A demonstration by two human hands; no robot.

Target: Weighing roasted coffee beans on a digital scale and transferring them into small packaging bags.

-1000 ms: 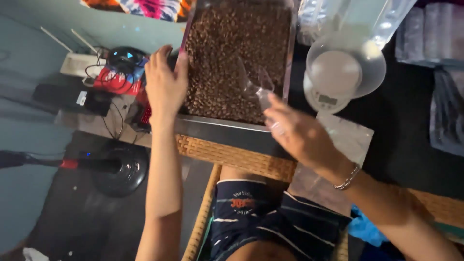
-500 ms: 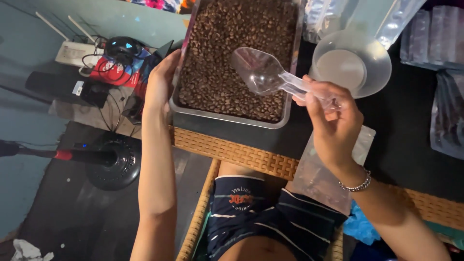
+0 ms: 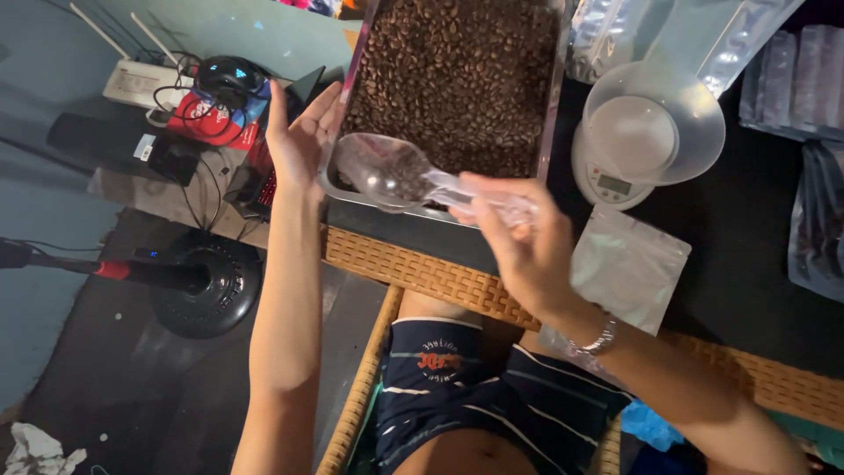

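The rectangular metal tray of brown coffee beans (image 3: 552, 105) runs off the frame at 12 o'clock, so its far rim is unseen. The clear plastic scoop (image 3: 387, 171) has its handle buried in the right hand (image 3: 519, 237), and its bowl blurs the beans behind it. At 1 o'clock the clear round bowl (image 3: 694, 132) covers most of the white kitchen scale (image 3: 602, 180). At 3 o'clock, dark foil pouches (image 3: 813, 229) are cut by the edge. The flat silver pouch (image 3: 629, 268) disappears partly under the right wrist.
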